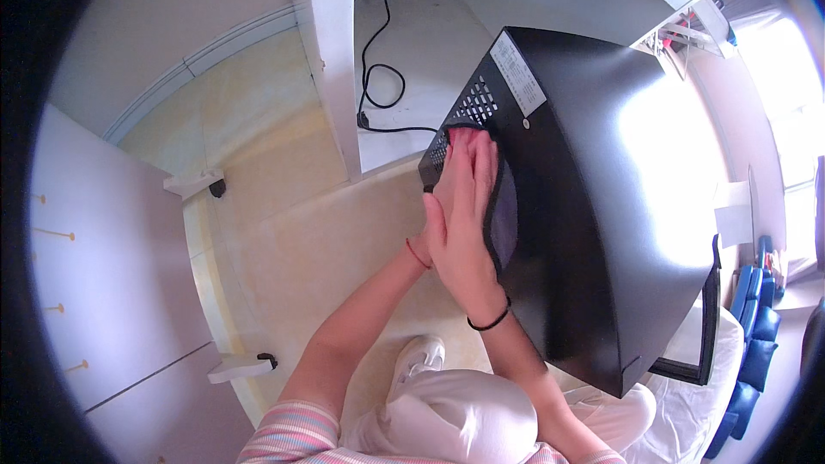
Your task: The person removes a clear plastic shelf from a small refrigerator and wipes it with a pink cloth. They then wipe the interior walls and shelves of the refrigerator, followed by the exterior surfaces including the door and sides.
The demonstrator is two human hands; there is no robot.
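A large black appliance, likely a microwave oven [567, 142], stands tilted in front of me, its vented side and a printed label facing me. Both hands meet at its near side, over a dark-edged cloth or pad [506, 219] with pinkish material at its top. My right hand [467, 206] lies flat with fingers together, pressing over my left hand [445, 174], which is mostly hidden behind it. The right wrist wears a black band, the left a red string. What the left fingers hold cannot be made out.
A black cable [380, 103] lies looped on a white cabinet's base [412, 32] and runs behind the appliance. A white panel on castered feet [129, 258] is at left. A white-covered seat or bed [696, 399] and blue cushioned things [754, 361] are at right.
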